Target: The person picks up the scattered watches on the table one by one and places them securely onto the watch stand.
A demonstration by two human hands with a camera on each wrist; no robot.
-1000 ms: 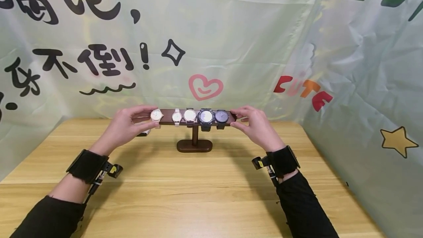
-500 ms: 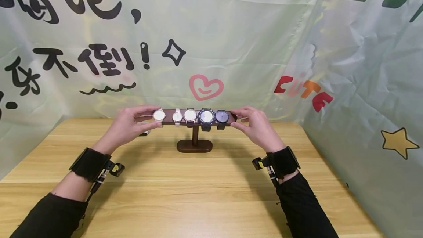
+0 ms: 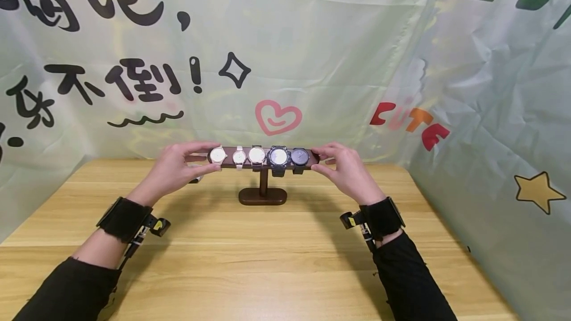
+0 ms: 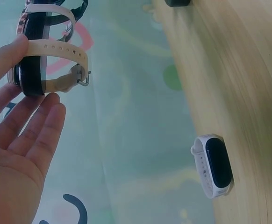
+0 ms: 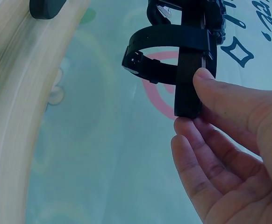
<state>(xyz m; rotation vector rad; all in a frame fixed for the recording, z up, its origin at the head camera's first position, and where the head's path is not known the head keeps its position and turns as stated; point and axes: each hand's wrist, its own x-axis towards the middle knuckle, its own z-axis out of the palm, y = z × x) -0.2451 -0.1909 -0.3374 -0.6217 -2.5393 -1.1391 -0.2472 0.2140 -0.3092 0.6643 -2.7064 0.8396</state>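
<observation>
A dark brown watch stand [image 3: 262, 197] stands on the table, its crossbar [image 3: 229, 157] carrying several watches in a row. At the bar's left end is a pale watch [image 3: 218, 155] with a round dial; its buckled beige strap [image 4: 56, 48] loops around the bar. My left hand [image 3: 175, 166] pinches this watch, thumb at its lower side and forefinger at its upper side. My right hand [image 3: 347, 167] grips the bar's right end between thumb and fingers, just beside a black watch [image 3: 300, 157]. Between these two watches sit a small white-strapped watch [image 3: 239, 157] and bulkier dark ones.
A smart band [image 4: 218, 163] with a white strap lies on the wooden table [image 3: 267, 261] behind my left hand, mostly hidden in the head view. Printed cloth [image 3: 339, 63] hangs behind the table and along its right side.
My left hand has moved slightly right, sliding the pale watch inward along the bar, so the bar's left tip now shows. My right hand and the stand have stayed put.
</observation>
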